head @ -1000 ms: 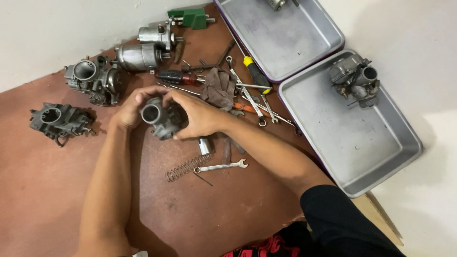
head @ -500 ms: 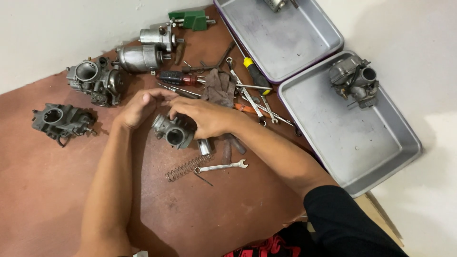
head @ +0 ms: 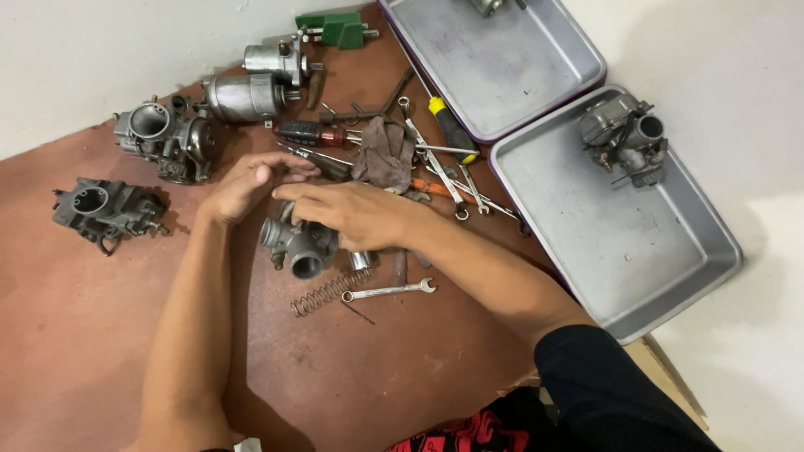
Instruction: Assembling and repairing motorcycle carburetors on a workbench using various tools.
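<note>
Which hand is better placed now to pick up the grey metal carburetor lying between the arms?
Probably the right hand: it lies over the grey metal carburetor, fingers at its top. The left hand is open, above and left of it, apparently not touching.

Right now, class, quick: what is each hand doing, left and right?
Left hand: open, fingers loose, holding nothing.
Right hand: open, flat, palm down above the carburetor; contact cannot be told.
</note>
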